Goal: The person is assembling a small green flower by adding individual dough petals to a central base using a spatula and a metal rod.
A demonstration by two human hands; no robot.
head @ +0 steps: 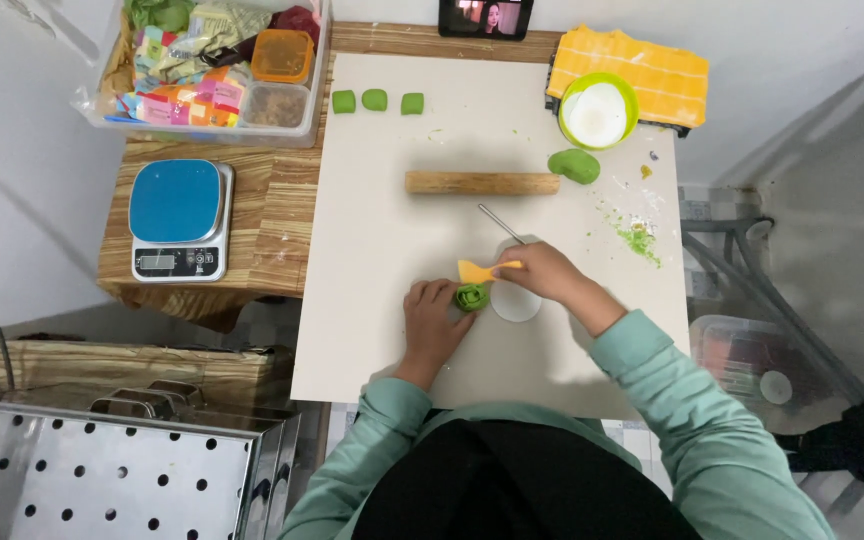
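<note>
Two hands worked close together on the pale work mat [392, 260], which served as the landmark. Left of the mat, a blue-topped kitchen scale [180, 219] sat on the wooden tabletop [272, 215], and beyond the mat's far left corner stood a clear bin [214, 72] of bright packets. On the mat's near middle, the left hand [432, 320] curled around a small rolled green dough piece [471, 296], steadying it. Just right of that, the right hand [542, 272] gripped a yellow scraper [479, 270], its blade over the dough, above a white round disc [517, 304] on the mat. Farther up the mat lay a wooden rolling pin [481, 182], three green dough cubes [376, 101], and, toward the right edge, a green dough lump [576, 165] beside a green-rimmed bowl [598, 110].
</note>
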